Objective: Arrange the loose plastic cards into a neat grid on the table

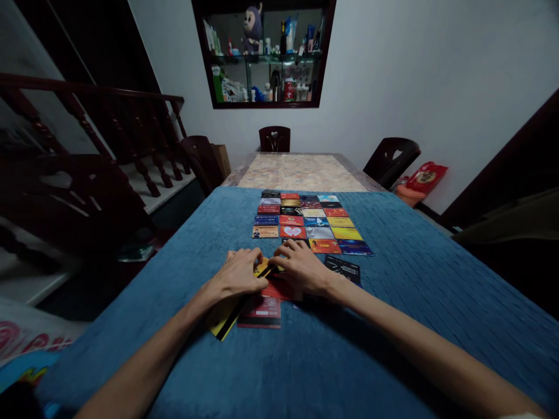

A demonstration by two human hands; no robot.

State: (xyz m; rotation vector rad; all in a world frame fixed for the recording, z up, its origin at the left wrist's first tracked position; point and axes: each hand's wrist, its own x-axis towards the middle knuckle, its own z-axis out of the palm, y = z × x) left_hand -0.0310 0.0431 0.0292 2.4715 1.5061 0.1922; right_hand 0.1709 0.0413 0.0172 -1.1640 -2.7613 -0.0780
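Observation:
Between my two hands is a yellow card with a black stripe (pixel 263 268), tilted over the loose cards. My left hand (pixel 236 272) is closed with its fingers on the card's left part. My right hand (pixel 303 269) pinches at its right end, fingertips bent down; the exact grip there is partly hidden. Under the hands lie an orange-red card (pixel 278 288), a dark red card (pixel 261 314) and another yellow card with a black stripe (pixel 226 322), partly covered by my left hand. A black card (pixel 343 268) lies right of my right hand.
Ahead, several cards lie in rows, among them an orange card (pixel 324 246) and a heart card (pixel 292 231). They rest on a blue cloth (pixel 196 244) over a long table. Chairs (pixel 391 160) stand around it, with a red bag (pixel 425 177) at the right.

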